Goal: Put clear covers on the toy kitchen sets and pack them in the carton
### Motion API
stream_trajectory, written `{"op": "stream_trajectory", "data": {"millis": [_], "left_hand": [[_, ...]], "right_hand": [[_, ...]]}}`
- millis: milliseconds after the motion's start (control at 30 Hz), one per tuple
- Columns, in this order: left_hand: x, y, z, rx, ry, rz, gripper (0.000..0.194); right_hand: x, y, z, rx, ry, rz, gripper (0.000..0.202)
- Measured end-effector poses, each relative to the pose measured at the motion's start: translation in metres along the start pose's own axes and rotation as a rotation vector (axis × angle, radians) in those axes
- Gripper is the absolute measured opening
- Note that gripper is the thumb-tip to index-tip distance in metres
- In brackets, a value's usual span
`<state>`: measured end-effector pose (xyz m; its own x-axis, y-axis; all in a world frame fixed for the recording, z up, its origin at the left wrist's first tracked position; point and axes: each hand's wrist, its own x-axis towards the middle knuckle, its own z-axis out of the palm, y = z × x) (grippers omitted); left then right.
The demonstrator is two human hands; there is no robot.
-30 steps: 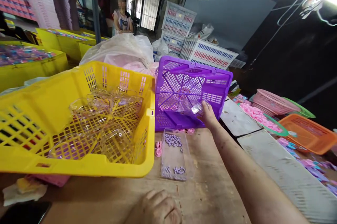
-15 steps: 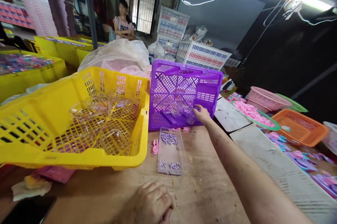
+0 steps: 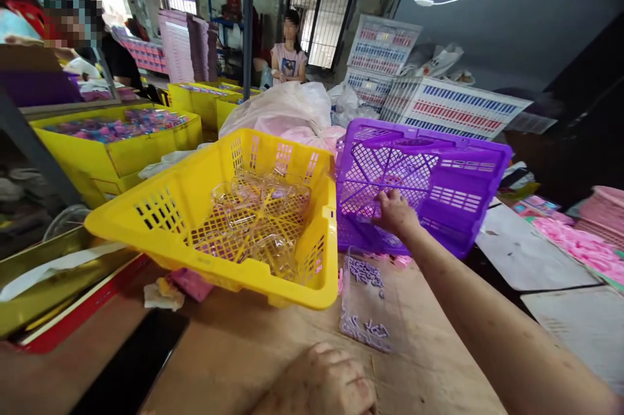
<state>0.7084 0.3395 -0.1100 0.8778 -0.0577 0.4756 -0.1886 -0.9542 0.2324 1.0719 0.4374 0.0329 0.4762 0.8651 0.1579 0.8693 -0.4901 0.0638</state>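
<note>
My right hand is in front of the open side of a purple basket tipped on its side. Its fingers are closed on a clear plastic piece, blurred against the mesh. My left hand rests on the table with curled fingers; whatever is inside them is hidden. Between the hands and the purple basket lies a shallow clear tray with small purple parts at both ends. A yellow basket stands to the left, with several clear plastic cases inside.
A dark phone lies at the front left, near a pink piece. Pink parts sit on the right. Behind are white crates, plastic bags and yellow bins. Two people are in the background.
The view has turned left, so things sit further right and a second person shows. My right hand has come left across the purple basket's opening with the clear piece. My left hand stays on the table.
</note>
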Motion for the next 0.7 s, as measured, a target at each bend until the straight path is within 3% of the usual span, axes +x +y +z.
{"op": "stream_trajectory", "data": {"millis": [167, 333, 500, 700], "left_hand": [[-0.002, 0.003, 0.010, 0.006, 0.085, 0.019, 0.030], [-0.006, 0.004, 0.014, -0.034, 0.153, 0.001, 0.023], [-0.008, 0.008, -0.001, -0.158, 0.155, -0.050, 0.020], [-0.007, 0.020, -0.031, -0.289, 0.126, -0.132, 0.017]], "right_hand": [[0.005, 0.008, -0.008, -0.009, -0.055, -0.037, 0.047], [0.003, 0.018, -0.018, 0.044, -0.082, 0.030, 0.027], [-0.015, 0.027, -0.032, 0.159, 0.063, 0.206, 0.041], [-0.022, 0.035, -0.037, 0.371, 0.160, 0.388, 0.052]]}}
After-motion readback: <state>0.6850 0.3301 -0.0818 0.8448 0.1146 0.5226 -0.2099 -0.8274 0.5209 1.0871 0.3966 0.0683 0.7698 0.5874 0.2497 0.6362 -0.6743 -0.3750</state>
